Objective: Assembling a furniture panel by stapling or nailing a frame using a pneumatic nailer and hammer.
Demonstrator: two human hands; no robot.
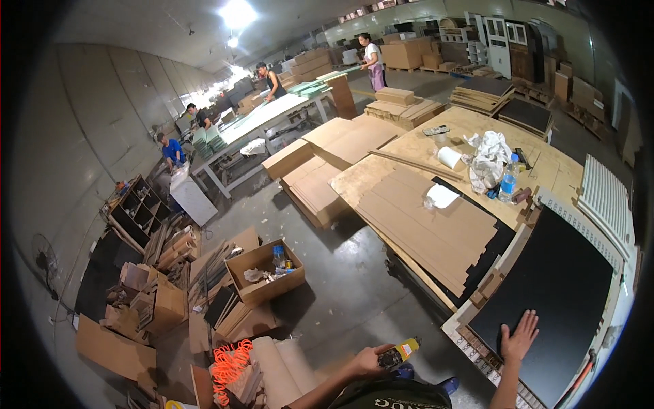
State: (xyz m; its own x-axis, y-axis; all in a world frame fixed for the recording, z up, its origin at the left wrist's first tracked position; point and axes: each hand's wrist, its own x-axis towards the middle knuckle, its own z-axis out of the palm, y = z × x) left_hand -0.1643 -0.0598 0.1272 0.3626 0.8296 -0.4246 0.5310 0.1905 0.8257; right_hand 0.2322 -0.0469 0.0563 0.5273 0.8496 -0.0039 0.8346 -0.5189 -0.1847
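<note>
A: Start at the left. What lies on the floor there?

B: A heap of cardboard scraps [146, 300], then an open cardboard box [262, 273] with a small bottle and bits inside, and below it a coil of orange hose [230, 362] beside some rolled sheets.

A: And the left hand?

B: The left hand [371, 359] is low in the middle, over the grey floor. Its fingers [364, 353] curl tight round a yellow-and-black tool [398, 354]; the tool's yellow end sticks out to the right, past the fingertips. I cannot tell what kind of tool it is.

A: The right hand?

B: The right hand [519, 336] lies flat on a black panel [555, 293], near the panel's lower-left edge. Its fingers are spread wide and pinch nothing. The panel rests on a white perforated frame [477, 344] at the near corner of the counter.

A: So the two are apart?

B: Yes, the tool stays left of the panel, off its edge, not touching it.

A: Further along the counter?

B: Large brown boards [436, 225] are stacked toward its middle, with a white paper roll [449, 157], a crumpled white cloth [489, 157] and a blue water bottle [509, 178] near the far edge.
</note>
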